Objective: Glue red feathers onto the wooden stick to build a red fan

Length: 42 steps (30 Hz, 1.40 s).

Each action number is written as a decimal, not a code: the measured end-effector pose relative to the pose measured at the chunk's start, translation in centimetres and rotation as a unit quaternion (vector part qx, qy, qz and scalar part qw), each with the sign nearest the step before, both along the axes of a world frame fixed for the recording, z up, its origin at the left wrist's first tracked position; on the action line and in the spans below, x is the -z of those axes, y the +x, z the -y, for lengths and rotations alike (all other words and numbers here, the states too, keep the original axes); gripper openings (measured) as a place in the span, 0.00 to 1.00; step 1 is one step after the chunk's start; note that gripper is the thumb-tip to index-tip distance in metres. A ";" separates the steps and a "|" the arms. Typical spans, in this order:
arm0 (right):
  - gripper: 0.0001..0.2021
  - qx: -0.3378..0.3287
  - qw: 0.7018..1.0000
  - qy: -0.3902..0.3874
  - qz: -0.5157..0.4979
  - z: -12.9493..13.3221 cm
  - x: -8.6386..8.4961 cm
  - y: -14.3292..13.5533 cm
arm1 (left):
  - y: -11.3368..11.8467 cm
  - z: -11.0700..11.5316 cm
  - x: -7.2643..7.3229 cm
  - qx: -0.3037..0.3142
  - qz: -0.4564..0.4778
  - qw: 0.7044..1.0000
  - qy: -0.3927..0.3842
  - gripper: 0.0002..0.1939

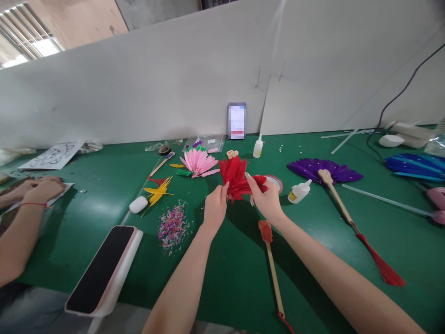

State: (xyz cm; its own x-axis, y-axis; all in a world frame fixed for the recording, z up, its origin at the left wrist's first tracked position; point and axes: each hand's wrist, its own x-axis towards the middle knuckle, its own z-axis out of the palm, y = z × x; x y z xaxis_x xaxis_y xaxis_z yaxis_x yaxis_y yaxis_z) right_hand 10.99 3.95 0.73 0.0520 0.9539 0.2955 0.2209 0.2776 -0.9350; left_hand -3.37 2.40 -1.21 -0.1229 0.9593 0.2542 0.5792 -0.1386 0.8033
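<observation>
Red feather-like pieces [233,172] fan out between my two hands above the green table. My left hand [216,204] pinches their lower left edge. At their right side, my right hand [266,199] has its fingers closed on the same red bunch. Below my right hand lies a wooden stick with a reddish head [273,264]. Partly behind my right hand is a round red-rimmed lid or dish [276,182]. A small white glue bottle [299,192] lies tilted to the right. Behind and left of the red pieces rests a pink fan-shaped bunch [199,162].
On the green table [215,287] are colourful bits [173,227], yellow pieces [158,192], a purple fan [306,170] and an upright bottle [257,147]. A phone [237,121] leans on the wall; a large one [102,269] stands front left. Another person's hands [45,189] are far left.
</observation>
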 end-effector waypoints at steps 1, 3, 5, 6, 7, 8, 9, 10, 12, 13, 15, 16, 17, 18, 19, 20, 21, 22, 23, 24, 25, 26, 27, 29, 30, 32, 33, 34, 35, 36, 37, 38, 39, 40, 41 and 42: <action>0.21 -0.002 1.000 0.002 0.006 0.0 0.0 0.0 | 0.0 0.0 0.0 -0.007 0.002 1.000 0.001 0.20; 0.22 -0.004 1.000 0.005 0.020 0.1 -0.1 0.0 | 0.0 0.0 -0.1 -0.017 0.017 1.000 -0.002 0.21; 0.22 -0.002 1.000 0.005 0.029 0.1 0.0 0.1 | 0.1 0.0 -0.1 -0.028 0.050 0.998 -0.012 0.22; 0.22 0.001 1.000 0.004 0.029 0.1 0.0 0.1 | 0.1 0.0 -0.1 -0.034 0.068 0.997 -0.017 0.22; 0.22 0.005 1.000 0.002 0.029 0.0 0.1 0.1 | 0.2 0.0 -0.1 -0.040 0.083 0.995 -0.022 0.22; 0.22 0.009 1.000 0.002 0.029 0.0 0.1 0.1 | 0.2 0.0 -0.1 -0.043 0.093 0.994 -0.025 0.22; 0.22 0.013 0.999 0.002 0.029 0.0 0.1 0.1 | 0.2 0.0 -0.1 -0.043 0.095 0.994 -0.025 0.22; 0.22 0.015 0.999 0.004 0.031 -0.1 0.2 0.1 | 0.2 0.0 0.0 -0.041 0.090 0.995 -0.023 0.22; 0.21 0.017 0.999 0.011 0.038 -0.1 0.2 0.2 | 0.2 0.1 -0.1 -0.036 0.067 0.997 -0.015 0.21; 0.21 0.016 0.999 0.014 0.042 -0.2 0.2 0.2 | 0.2 0.1 -0.1 -0.037 0.057 0.998 -0.011 0.21; 0.22 0.010 0.998 0.017 0.052 -0.1 0.1 0.2 | 0.3 0.0 -0.3 -0.043 0.052 0.998 -0.012 0.21; 0.21 0.007 0.998 0.016 0.056 -0.1 0.1 0.2 | 0.3 0.0 -0.4 -0.047 0.058 0.997 -0.016 0.21; 0.21 0.005 0.998 0.015 0.058 -0.1 0.1 0.2 | 0.4 0.0 -0.4 -0.048 0.067 0.996 -0.021 0.22; 0.21 0.003 0.998 0.014 0.060 0.0 0.1 0.2 | 0.5 0.0 -0.5 -0.050 0.077 0.995 -0.026 0.22; 0.20 0.002 0.998 0.013 0.060 0.0 0.1 0.2 | 0.6 0.0 -0.5 -0.053 0.087 0.994 -0.029 0.22; 0.20 0.000 0.998 0.012 0.060 0.1 0.1 0.2 | 0.6 0.0 -0.5 -0.056 0.095 0.993 -0.032 0.22; 0.19 -0.001 0.998 0.012 0.060 0.1 0.1 0.2 | 0.6 0.0 -0.5 -0.058 0.103 0.992 -0.036 0.22; 0.19 -0.003 0.998 0.012 0.061 0.1 0.1 0.2 | 0.6 0.0 -0.5 -0.058 0.110 0.991 -0.041 0.22; 0.19 -0.004 0.998 0.013 0.061 0.2 0.0 0.1 | 0.6 -0.1 -0.4 -0.055 0.116 0.991 -0.048 0.22; 0.19 -0.005 0.998 0.013 0.061 0.2 0.0 0.1 | 0.6 -0.1 -0.3 -0.052 0.122 0.990 -0.054 0.22; 0.18 -0.007 0.998 0.013 0.062 0.2 0.0 0.1 | 0.6 -0.1 -0.1 -0.051 0.126 0.989 -0.059 0.22; 0.18 -0.008 0.998 0.013 0.064 0.2 0.0 0.1 | 0.6 -0.1 0.0 -0.052 0.130 0.988 -0.062 0.22; 0.18 -0.009 0.998 0.012 0.066 0.2 0.0 0.1 | 0.7 -0.2 0.1 -0.057 0.134 0.987 -0.062 0.22; 0.18 -0.010 0.997 0.011 0.070 0.2 0.0 0.0 | 0.8 -0.2 0.3 -0.072 0.150 0.984 -0.062 0.22; 0.18 -0.009 0.997 0.012 0.071 0.2 0.0 0.0 | 0.9 -0.2 0.3 -0.079 0.165 0.981 -0.064 0.21; 0.19 -0.002 0.997 0.015 0.072 0.2 0.0 0.1 | 1.0 -0.3 0.4 -0.090 0.207 0.972 -0.068 0.20; 0.20 0.003 0.997 0.017 0.070 0.1 0.0 0.1 | 0.9 -0.4 0.4 -0.095 0.231 0.966 -0.068 0.20; 0.21 0.007 0.998 0.018 0.066 0.1 0.0 0.2 | 0.8 -0.5 0.4 -0.099 0.254 0.960 -0.067 0.20; 0.22 0.011 0.998 0.018 0.060 0.0 0.0 0.2 | 0.6 -0.6 0.4 -0.102 0.274 0.954 -0.064 0.20; 0.23 0.015 0.998 0.016 0.052 -0.1 0.0 0.3 | 0.3 -0.7 0.4 -0.109 0.290 0.949 -0.060 0.20; 0.23 0.018 0.999 0.013 0.042 -0.1 0.0 0.4 | 0.1 -0.7 0.3 -0.117 0.300 0.945 -0.055 0.21; 0.23 0.019 0.999 0.010 0.031 -0.2 0.1 0.4 | -0.2 -0.8 0.2 -0.127 0.304 0.943 -0.051 0.21; 0.23 0.019 1.000 0.007 0.021 -0.2 0.1 0.4 | -0.4 -0.9 0.1 -0.136 0.303 0.942 -0.048 0.20; 0.23 0.018 1.000 0.006 0.013 -0.2 0.1 0.5 | -0.5 -0.9 0.0 -0.144 0.296 0.943 -0.046 0.20; 0.23 0.016 1.000 0.005 0.006 -0.2 0.1 0.5 | -0.7 -0.9 -0.1 -0.147 0.285 0.946 -0.048 0.19; 0.22 0.014 1.000 0.005 0.001 -0.2 0.1 0.5 | -0.7 -0.8 -0.2 -0.149 0.270 0.950 -0.052 0.19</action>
State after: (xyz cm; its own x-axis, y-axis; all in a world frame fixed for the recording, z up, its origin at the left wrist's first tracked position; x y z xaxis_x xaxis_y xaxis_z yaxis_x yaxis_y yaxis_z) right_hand 11.45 4.17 0.68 0.0779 0.9492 0.3049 0.2296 0.2805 -0.9320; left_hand -4.08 3.23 -0.98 -0.4776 0.8784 -0.0180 0.0796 0.0637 0.9948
